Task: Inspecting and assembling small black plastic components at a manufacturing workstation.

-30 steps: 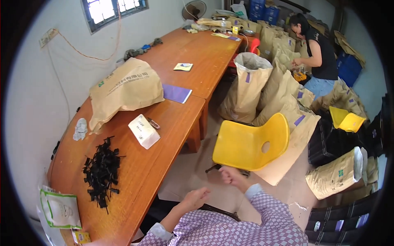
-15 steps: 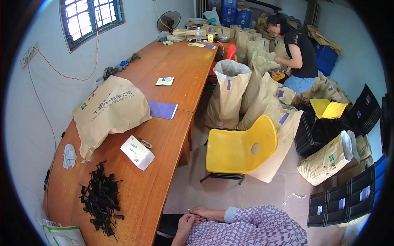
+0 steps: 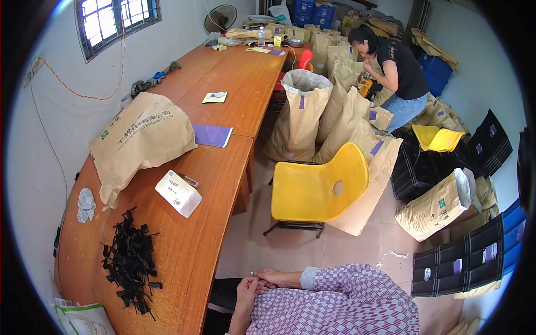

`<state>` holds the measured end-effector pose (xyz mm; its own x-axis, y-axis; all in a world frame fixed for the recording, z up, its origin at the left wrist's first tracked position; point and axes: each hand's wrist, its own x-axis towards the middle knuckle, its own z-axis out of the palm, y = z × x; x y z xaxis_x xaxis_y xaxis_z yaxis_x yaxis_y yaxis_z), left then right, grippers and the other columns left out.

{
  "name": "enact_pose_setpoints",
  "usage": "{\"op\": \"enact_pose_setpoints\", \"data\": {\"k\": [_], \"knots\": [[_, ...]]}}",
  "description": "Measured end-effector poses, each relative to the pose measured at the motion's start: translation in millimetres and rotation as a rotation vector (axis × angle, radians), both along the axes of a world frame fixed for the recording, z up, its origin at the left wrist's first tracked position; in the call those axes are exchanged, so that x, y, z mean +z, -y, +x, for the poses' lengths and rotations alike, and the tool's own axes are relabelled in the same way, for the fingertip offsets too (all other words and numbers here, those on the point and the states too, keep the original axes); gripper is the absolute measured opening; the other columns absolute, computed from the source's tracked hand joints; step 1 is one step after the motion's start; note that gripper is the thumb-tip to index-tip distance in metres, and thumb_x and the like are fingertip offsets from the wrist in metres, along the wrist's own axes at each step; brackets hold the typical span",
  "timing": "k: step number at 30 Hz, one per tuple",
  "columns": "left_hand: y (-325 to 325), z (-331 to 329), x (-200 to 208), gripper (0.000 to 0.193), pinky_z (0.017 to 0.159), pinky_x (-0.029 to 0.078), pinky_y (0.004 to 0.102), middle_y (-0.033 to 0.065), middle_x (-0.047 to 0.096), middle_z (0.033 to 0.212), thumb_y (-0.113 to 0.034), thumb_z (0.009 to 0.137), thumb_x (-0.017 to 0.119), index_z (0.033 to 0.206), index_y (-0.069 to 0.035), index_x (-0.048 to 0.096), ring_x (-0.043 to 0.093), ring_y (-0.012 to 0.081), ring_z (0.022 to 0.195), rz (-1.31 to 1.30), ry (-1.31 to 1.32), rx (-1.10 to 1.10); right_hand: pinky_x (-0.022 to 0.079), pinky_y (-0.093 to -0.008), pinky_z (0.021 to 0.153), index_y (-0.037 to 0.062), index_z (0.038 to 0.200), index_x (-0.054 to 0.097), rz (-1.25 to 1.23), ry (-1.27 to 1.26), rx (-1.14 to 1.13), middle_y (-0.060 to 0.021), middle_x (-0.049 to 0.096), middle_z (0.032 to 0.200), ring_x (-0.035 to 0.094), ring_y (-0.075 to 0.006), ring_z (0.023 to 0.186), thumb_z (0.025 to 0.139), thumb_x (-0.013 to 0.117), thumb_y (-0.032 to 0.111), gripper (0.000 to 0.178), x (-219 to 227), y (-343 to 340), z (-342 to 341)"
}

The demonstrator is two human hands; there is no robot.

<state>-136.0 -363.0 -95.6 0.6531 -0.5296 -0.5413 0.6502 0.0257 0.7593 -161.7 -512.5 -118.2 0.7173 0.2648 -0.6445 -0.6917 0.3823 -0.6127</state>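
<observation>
My left hand [image 3: 245,295] and my right hand [image 3: 271,277] rest together over my lap, beside the table edge. Both are closed, with fingers bent and touching. A tiny pale thing shows at the fingertips, too small to name. Nearest to them on the brown wooden table [image 3: 184,268] lies a heap of small black plastic parts [image 3: 129,259]. Beyond it sit a white paper-wrapped pack [image 3: 178,193] and a small cutter [image 3: 188,181]. A large brown paper sack [image 3: 142,137] lies across the table's left side, next to a purple booklet [image 3: 212,135].
A yellow chair [image 3: 312,190] stands right of the table. Filled brown sacks [image 3: 298,123] crowd the floor behind it. Among them a co-worker [image 3: 399,67] bends near a yellow-and-black tool [image 3: 365,86]. Black crates [image 3: 458,271] and a tipped sack [image 3: 432,209] lie at right.
The whole view has shifted slightly, so things sit a little further left and higher. The co-worker has bent lower, with a hand raised near the face. My hands stay together.
</observation>
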Motion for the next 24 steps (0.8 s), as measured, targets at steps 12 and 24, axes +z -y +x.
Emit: {"op": "enact_pose_setpoints", "data": {"k": [12, 24], "knots": [[1.7, -6.8, -0.3, 0.011, 0.058, 0.051, 0.0228, 0.0107, 0.064, 0.08, -0.01, 0.094, 0.05, 0.097, 0.001, 0.052, 0.062, 0.0143, 0.064, -0.026, 0.009, 0.049, 0.02, -0.0195, 0.034, 0.0136, 0.078, 0.047, -0.014, -0.024, 0.032, 0.0064, 0.039, 0.054, 0.029, -0.0042, 0.039, 0.1, 0.04, 0.028, 0.027, -4.7, 2.6, -2.9], [1.3, -5.3, 11.5, 0.011, 0.057, 0.051, 0.0223, 0.0104, 0.064, 0.079, -0.011, 0.095, 0.05, 0.097, 0.0, 0.052, 0.062, 0.0141, 0.064, -0.005, 0.031, 0.054, 0.022, -0.0191, 0.034, 0.0122, 0.076, 0.049, 0.054, 0.036, 0.013, 0.0059, 0.042, 0.055, 0.031, -0.0037, 0.04, 0.1, 0.039, 0.024, 0.028, -25.2, 1.6, -5.2]]}}
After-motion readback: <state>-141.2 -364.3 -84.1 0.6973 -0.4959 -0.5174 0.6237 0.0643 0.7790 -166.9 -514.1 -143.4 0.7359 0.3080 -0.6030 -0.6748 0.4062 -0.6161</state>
